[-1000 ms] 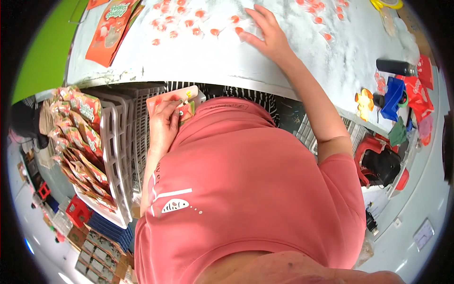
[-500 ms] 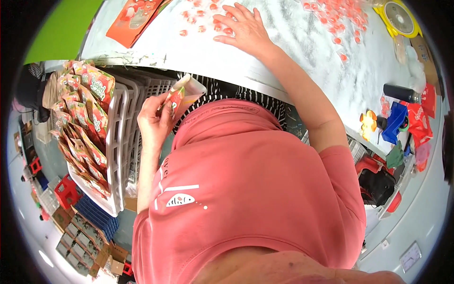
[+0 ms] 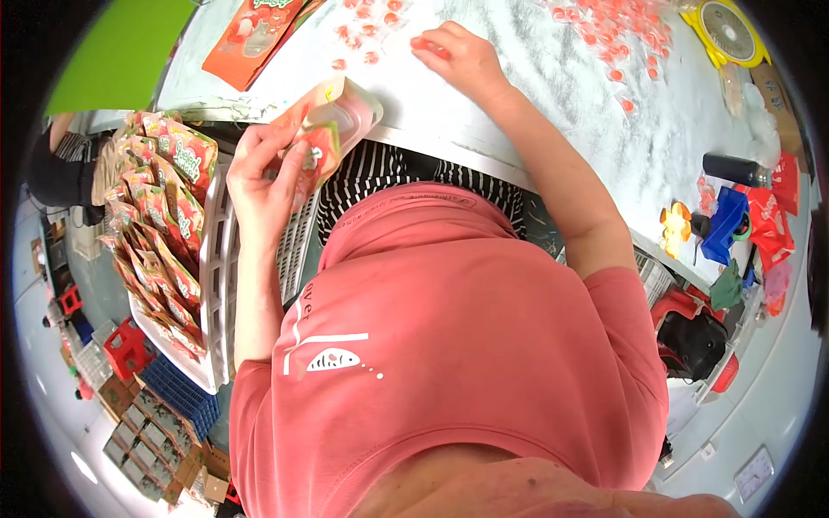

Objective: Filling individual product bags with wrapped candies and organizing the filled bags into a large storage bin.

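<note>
My left hand [image 3: 269, 168] grips a red and green pouch [image 3: 326, 142] by its side, near the table's front edge. The pouch's mouth gapes and shows its pale inside. Over the table, my right hand [image 3: 466, 59] is closed around red wrapped candies [image 3: 431, 48], which show at its fingertips; how many it holds I cannot tell. Left of that hand, several loose wrapped candies [image 3: 370, 29] lie on the white table [image 3: 484, 129]. Flat red pouches [image 3: 250, 39] are stacked at the table's far left.
A white crate [image 3: 210, 285] packed with pouches [image 3: 173, 233] stands to my left. More candies [image 3: 613, 39] spread at the far right, near a yellow round device [image 3: 727, 33]. A dark bottle [image 3: 736, 169] and a blue object [image 3: 725, 226] lie at the right. A person [image 3: 65, 164] is at the far left.
My left hand has raised the pouch toward the table edge, its mouth now wider. My right hand, spread over the candies before, has gathered some and moved right and nearer.
</note>
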The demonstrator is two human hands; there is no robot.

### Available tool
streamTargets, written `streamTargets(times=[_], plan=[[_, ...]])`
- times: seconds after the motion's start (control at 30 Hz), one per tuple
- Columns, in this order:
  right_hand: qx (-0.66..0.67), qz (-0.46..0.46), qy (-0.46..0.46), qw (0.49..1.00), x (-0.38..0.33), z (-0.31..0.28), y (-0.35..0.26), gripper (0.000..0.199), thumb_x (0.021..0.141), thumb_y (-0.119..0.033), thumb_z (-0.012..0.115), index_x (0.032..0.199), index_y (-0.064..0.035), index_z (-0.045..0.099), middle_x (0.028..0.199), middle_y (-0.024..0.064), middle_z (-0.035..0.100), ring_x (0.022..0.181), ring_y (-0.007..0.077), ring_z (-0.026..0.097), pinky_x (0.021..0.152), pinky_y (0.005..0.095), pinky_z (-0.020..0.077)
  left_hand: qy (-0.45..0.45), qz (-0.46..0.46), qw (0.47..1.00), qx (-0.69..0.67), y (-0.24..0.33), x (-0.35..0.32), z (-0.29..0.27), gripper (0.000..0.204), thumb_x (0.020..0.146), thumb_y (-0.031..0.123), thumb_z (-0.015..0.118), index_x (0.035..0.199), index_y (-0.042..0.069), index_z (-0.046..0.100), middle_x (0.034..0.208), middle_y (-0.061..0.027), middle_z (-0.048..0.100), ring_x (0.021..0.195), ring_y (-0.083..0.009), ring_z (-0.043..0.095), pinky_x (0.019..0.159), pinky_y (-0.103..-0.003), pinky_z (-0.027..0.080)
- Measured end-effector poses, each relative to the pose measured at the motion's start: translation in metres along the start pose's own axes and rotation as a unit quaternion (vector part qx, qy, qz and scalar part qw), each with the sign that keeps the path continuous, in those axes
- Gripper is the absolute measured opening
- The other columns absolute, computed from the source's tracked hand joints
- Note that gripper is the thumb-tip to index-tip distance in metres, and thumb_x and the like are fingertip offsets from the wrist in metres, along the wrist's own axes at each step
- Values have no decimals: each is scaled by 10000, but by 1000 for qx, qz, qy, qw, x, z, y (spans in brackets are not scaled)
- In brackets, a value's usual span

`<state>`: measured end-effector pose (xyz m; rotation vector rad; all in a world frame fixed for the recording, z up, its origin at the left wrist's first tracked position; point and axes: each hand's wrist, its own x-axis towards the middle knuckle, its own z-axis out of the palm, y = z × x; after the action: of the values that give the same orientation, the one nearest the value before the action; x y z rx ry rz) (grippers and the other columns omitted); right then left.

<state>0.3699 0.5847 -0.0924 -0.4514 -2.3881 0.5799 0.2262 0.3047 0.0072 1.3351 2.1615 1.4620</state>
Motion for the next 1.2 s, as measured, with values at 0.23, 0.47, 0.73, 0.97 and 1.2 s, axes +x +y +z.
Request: streamTargets(times=[0.23,0.47,0.73,0.97,1.2], plan=[[295,108,-62,947,8,-69,-24,303,881,-192,736,1117,-9,687,1099,104,667,1020,180,645,911,290,520,-37,36,995,87,13,38,28,193,845,62,726,1036,33,730,858,-57,634,609,-92,568,558,-236,456],[58,-35,-182,981,26,-114,-60,225,814,-241,717,968,-78,720,884,151,636,793,289,647,722,355,516,-67,60,994,67,17,53,64,178,849,78,726,1024,43,733,852,-50,628,613,-106,571,588,-250,484],[324,155,-115,926,21,-91,-39,158,865,-146,718,938,-20,658,832,58,654,756,141,625,682,273,502,-83,62,993,47,25,60,84,181,848,61,716,1023,16,727,860,-79,640,660,-148,633,626,-277,519],[461,245,18,853,25,-74,-39,208,970,-230,630,948,-23,641,741,-15,575,657,74,535,633,210,462,-94,75,990,68,29,62,95,169,845,62,716,1006,15,732,854,-87,641,668,-158,650,631,-284,528],[578,291,165,745,23,-83,-81,346,1038,-353,500,1100,-29,603,830,8,514,698,73,505,603,211,439,-91,55,994,27,33,65,102,169,851,64,721,1009,5,729,855,-67,645,690,-136,648,634,-264,526]])
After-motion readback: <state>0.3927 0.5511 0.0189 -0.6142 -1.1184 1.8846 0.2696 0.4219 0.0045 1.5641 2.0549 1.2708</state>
